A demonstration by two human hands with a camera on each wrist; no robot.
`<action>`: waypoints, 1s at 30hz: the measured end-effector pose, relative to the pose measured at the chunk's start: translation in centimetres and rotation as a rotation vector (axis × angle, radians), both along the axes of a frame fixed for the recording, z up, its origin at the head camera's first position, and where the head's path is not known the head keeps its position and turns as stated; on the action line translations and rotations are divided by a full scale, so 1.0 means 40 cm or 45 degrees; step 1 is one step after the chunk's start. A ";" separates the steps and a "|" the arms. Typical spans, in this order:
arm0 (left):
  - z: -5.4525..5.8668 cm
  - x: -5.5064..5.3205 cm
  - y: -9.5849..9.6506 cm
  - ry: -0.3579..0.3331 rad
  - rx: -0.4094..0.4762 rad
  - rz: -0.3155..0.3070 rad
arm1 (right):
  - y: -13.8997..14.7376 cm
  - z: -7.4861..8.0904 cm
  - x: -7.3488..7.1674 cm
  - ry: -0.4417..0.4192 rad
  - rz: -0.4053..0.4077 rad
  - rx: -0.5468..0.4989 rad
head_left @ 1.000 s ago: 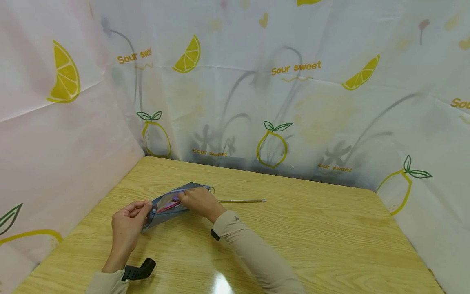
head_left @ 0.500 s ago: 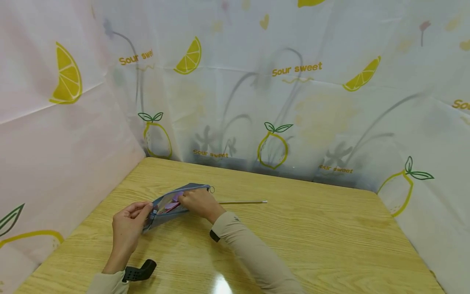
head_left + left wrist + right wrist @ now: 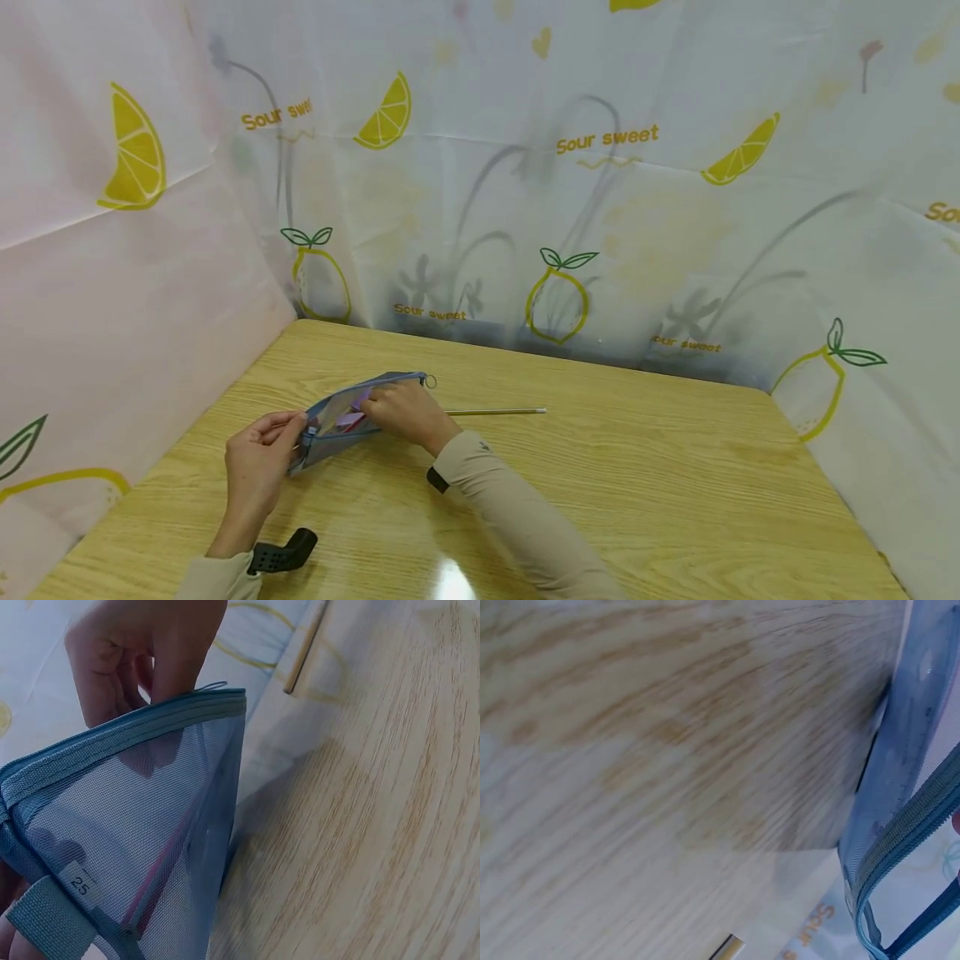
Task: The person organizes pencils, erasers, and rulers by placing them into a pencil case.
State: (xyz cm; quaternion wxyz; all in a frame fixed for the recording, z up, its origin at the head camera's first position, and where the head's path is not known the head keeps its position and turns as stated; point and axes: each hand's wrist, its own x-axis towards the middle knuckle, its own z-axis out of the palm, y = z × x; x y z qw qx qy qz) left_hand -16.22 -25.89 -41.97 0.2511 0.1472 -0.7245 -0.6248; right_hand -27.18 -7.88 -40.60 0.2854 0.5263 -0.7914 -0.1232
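A blue mesh zip pouch [image 3: 333, 450] stands on the table with its zip open. My left hand [image 3: 258, 457] pinches its left end, where a fabric loop [image 3: 52, 919] and a "25" tag [image 3: 79, 883] show in the left wrist view. The fingers of my right hand [image 3: 408, 414] reach down into the mouth, beside a purple item [image 3: 349, 419]. Mesh and rim partly hide those fingertips, so whether they grip something is unclear. Through the mesh shows a long pink item [image 3: 161, 870]. In the right wrist view, ruler-like marks show on the pouch's side [image 3: 896, 765].
A pencil [image 3: 498, 411] with a white end lies on the wooden table [image 3: 637, 483], just right of the pouch and behind my right hand. Lemon-printed cloth walls [image 3: 465, 192] rise along the table's back and sides. A metal ring [image 3: 431, 382] hangs at the pouch's far end.
Both hands stay at the pouch. The pouch and left hand have shifted very slightly left, and more of the purple item shows than a second ago. The pencil has not moved.
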 end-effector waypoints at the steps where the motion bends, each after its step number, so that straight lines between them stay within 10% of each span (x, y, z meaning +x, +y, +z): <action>1: 0.000 0.000 0.001 0.000 0.012 0.000 | 0.001 0.002 0.001 -0.001 0.002 0.001; 30: -0.004 -0.007 -0.001 -0.041 0.048 0.122 | 0.050 0.061 0.034 -0.041 0.161 -0.166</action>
